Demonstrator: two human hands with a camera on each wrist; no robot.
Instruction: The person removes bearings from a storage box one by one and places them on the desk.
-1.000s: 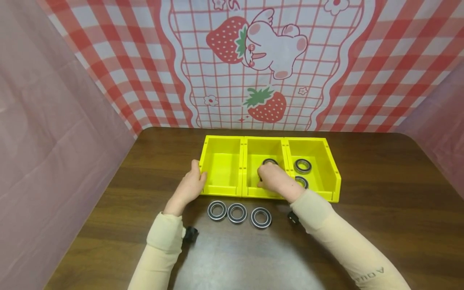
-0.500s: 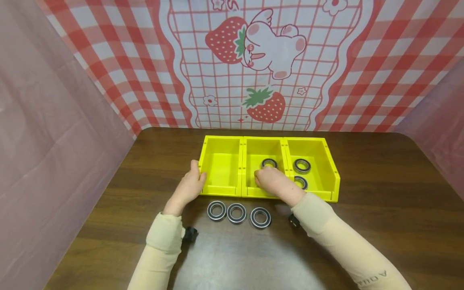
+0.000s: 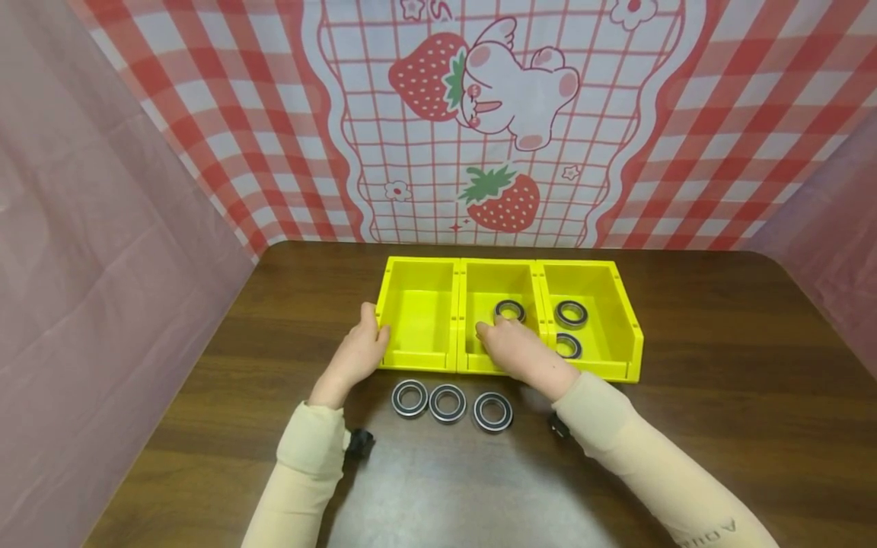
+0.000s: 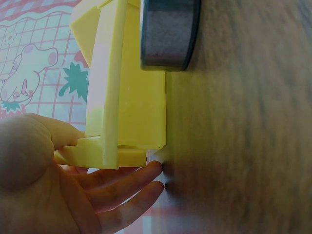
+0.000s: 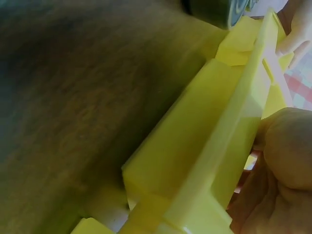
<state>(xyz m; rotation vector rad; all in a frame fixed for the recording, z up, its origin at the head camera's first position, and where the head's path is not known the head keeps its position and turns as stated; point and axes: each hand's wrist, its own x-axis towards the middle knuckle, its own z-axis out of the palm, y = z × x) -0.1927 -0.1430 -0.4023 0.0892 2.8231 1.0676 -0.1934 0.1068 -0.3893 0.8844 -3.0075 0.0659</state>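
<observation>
Three yellow storage bins stand side by side. My left hand (image 3: pixel 355 348) grips the outer side wall of the left bin (image 3: pixel 420 361), thumb on the inner side and fingers outside, as the left wrist view shows. Inside the middle bin (image 3: pixel 499 268), my right hand (image 3: pixel 515 348) reaches low, just in front of a ball bearing (image 3: pixel 510 310). Its fingertips are largely hidden, so whether they hold anything cannot be seen. The right bin (image 3: pixel 630 335) has two bearings in it, one at the back (image 3: pixel 572 326) and one near the dividing wall (image 3: pixel 575 352).
On the brown table (image 3: pixel 719 380), three bearings lie in a row before the bins: a left one (image 3: pixel 397 399), a middle one (image 3: pixel 435 403) and a right one (image 3: pixel 479 412). A checked cloth (image 3: pixel 425 152) hangs behind the table.
My right hand has shifted slightly toward the front inside the middle bin, showing more of the bearing behind it. The left hand stays on the left bin's wall.
</observation>
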